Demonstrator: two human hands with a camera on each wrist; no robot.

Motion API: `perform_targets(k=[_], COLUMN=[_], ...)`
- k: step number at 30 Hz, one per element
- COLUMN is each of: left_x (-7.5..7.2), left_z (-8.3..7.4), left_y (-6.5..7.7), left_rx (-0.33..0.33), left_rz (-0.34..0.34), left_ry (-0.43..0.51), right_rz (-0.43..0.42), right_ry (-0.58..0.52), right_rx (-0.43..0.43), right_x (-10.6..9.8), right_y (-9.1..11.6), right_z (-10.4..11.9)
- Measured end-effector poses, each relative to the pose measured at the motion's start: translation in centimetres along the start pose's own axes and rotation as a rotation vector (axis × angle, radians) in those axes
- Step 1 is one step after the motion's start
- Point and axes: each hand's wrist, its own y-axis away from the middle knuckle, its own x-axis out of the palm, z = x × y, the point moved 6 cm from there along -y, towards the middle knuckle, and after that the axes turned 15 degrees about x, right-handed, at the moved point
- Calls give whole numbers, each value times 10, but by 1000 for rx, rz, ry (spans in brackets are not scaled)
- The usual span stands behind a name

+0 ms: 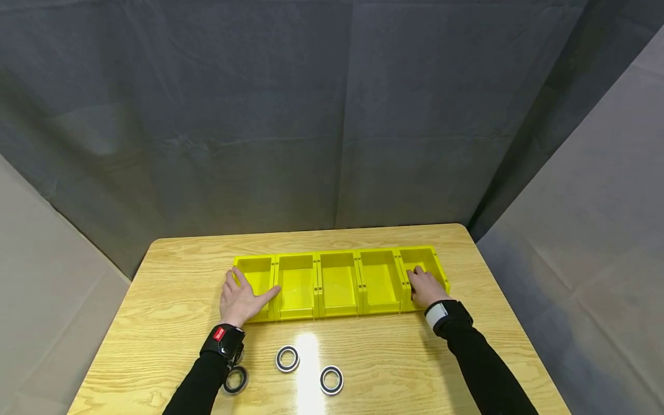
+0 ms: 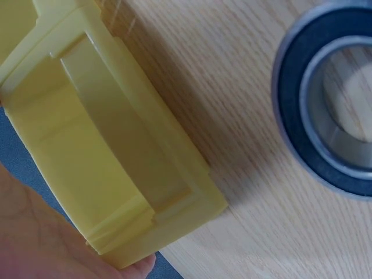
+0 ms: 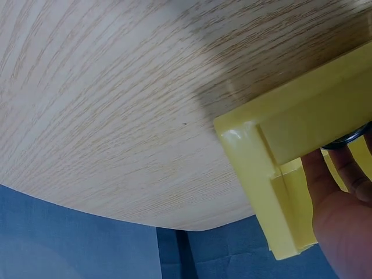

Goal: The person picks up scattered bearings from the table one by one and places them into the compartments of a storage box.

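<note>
While our left hand point(image 1: 240, 300) lies flat with fingers spread on the left end of the yellow bins point(image 1: 338, 282), our right hand point(image 1: 426, 288) curls over the right end bin's front wall. We can see three rings point(image 1: 287, 358) on the table point(image 1: 394, 363) (just in front of the bins).

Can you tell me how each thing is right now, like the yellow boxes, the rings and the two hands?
Yellow bins: five in a row, upright.
Rings: three flat on the table, untouched.
Left hand: fingers spread, resting on the leftmost bin.
Right hand: gripping the rightmost bin; something dark by its fingers.
</note>
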Motion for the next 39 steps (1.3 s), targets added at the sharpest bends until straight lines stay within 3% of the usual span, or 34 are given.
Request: perform_targets(k=[14, 22, 29, 35, 39], left_x=[0, 0, 0, -1, -1], left_z=[0, 0, 0, -1, -3], left_y=[0, -1, 0, 0, 1], left_rx=[-3, -7, -4, 0, -1], left_rz=[3, 4, 8, 4, 1], left_ry=[4, 3, 3, 2, 5], right_rz=[-9, -52, -244, -459, -543], right_ry=[-35, -127, -237, -342, -374], right_rx=[38, 52, 30, -30, -78], right_x=[-1, -9, -25, -33, -35], right_y=[3, 15, 33, 56, 74], right_z=[0, -1, -3, 3, 12])
